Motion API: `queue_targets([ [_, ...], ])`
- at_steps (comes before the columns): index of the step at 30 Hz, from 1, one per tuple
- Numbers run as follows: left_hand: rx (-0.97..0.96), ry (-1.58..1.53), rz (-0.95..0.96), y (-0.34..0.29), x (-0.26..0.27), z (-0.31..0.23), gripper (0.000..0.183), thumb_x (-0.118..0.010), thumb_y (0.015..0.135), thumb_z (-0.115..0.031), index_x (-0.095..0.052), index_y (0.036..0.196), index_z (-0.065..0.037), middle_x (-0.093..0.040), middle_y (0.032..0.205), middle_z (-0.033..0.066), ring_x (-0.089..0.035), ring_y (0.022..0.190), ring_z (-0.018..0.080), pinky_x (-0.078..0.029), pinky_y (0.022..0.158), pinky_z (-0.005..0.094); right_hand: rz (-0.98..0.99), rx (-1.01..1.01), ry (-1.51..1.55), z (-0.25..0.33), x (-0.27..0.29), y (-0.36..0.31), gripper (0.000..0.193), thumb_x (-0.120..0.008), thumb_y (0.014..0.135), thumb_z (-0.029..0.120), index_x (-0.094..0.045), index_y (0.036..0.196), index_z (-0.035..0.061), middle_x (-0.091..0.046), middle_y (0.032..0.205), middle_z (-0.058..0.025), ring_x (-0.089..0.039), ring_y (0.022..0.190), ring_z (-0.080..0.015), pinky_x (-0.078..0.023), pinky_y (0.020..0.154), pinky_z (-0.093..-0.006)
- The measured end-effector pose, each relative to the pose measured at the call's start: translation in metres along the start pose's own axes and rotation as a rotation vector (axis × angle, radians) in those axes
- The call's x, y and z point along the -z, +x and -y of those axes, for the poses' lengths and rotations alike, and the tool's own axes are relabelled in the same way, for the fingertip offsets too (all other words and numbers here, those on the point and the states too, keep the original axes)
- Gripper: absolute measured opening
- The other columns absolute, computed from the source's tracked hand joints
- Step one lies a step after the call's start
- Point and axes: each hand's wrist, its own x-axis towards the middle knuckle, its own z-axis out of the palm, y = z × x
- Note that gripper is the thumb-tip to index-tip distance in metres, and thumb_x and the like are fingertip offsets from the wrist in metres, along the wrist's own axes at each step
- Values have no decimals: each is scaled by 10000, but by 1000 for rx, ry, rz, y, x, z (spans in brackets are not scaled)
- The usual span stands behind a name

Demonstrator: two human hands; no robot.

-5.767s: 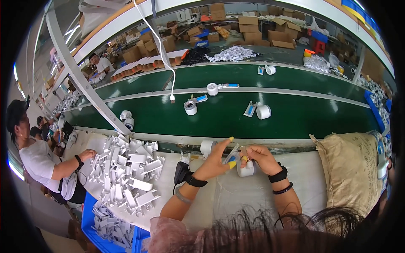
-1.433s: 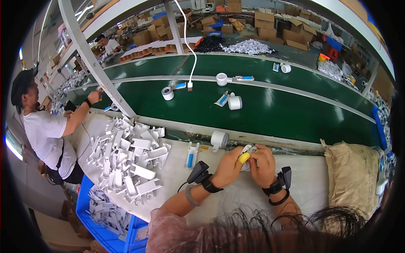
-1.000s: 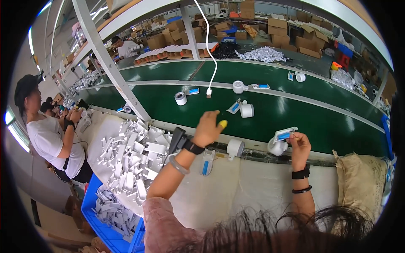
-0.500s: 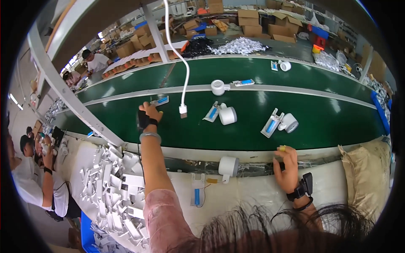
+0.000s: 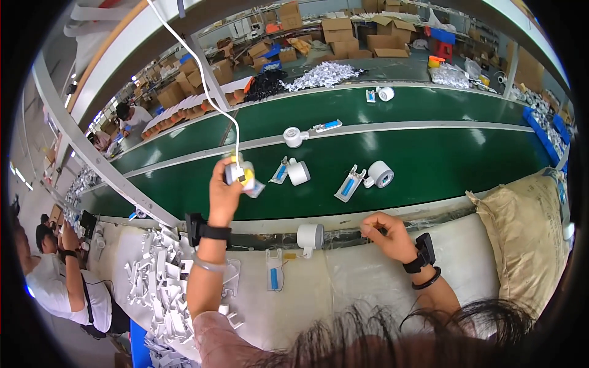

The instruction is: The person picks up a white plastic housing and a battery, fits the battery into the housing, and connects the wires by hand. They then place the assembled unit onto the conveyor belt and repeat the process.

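My left hand [image 5: 224, 197] is closed around a white round-headed unit [image 5: 248, 172] above the green belt [image 5: 264, 204]. A white cable's USB plug [image 5: 238, 174] hangs in front of the unit and partly hides it; whether they touch, I cannot tell. My right hand [image 5: 392, 238] hovers near the belt's front edge, fingers loosely curled and seemingly holding nothing. Nearest to it on the belt is a white cylindrical head [image 5: 378, 174] joined to an open tray with a blue battery [image 5: 348, 186]. A similar head [image 5: 299, 172] lies left of that.
On the pale bench, another white head [image 5: 310, 236] lies above a tray with a blue battery [image 5: 273, 278]. White plastic parts [image 5: 161, 282] are heaped beside my left arm. A brown sack [image 5: 521, 239] stands right. A metal post [image 5: 104, 150] rises left. Co-workers sit at left.
My left hand has picked up a unit from the belt and drawn it nearer, to the hanging plug. The right hand's fingers have curled in more. The whole view has shifted.
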Motion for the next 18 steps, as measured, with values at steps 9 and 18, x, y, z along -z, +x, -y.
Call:
queue_targets([
  [9,-175,142,572,-129,-146,-67,603,-806,734,-119,-499,1252,-80,-505,1173,89,-523,1099,230,-447,909,338,84,-95,288,33,11,-9,378,-526,994,335,-629,934,-23,-638,797,-42,-613,776,-100,-501,707,-249],
  [18,-254,268,611,-156,-173,-75,625,-766,753,-142,-465,1297,-77,-518,1194,130,-536,1104,296,-471,886,376,52,-173,341,21,24,2,328,-520,995,309,-651,938,14,-624,804,-3,-559,743,-72,-471,693,-239],
])
